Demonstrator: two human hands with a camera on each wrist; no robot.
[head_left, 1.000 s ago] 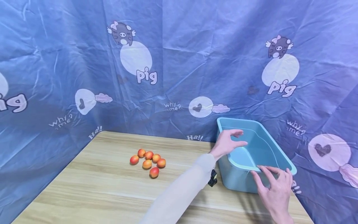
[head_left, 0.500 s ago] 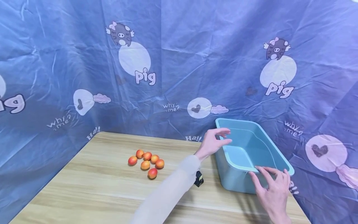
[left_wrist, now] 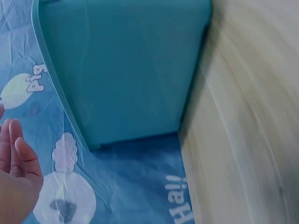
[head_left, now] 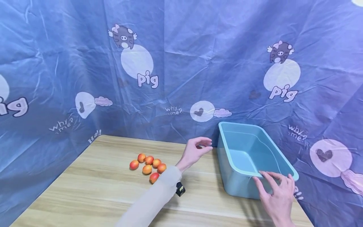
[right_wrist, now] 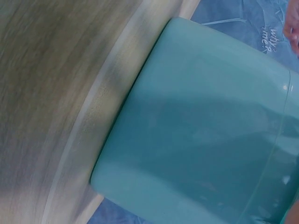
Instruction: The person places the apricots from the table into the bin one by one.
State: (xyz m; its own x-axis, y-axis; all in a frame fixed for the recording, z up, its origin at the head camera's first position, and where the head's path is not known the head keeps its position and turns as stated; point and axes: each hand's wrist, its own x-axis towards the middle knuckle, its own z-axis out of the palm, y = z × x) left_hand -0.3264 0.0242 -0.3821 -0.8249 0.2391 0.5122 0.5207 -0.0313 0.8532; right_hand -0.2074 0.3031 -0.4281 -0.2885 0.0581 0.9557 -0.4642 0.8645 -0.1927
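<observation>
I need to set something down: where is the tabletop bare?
The table is bare left of the orange fruits and in the near strip between left sleeve and blue bin. Crowded: the fruits beside that sleeve, and the bin's near rim, pinched by the right hand.

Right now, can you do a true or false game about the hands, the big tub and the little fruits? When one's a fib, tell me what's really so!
1. The right hand is touching the tub. True.
2. The tub is bright yellow. False: it is blue-green.
3. Seven orange-red fruits show on the table. True.
4. The fruits lie to the right of the tub. False: they lie to its left.
5. The left hand is up in the air, outside the tub. True.
6. The tub is upside down. False: its open top faces up.
</observation>
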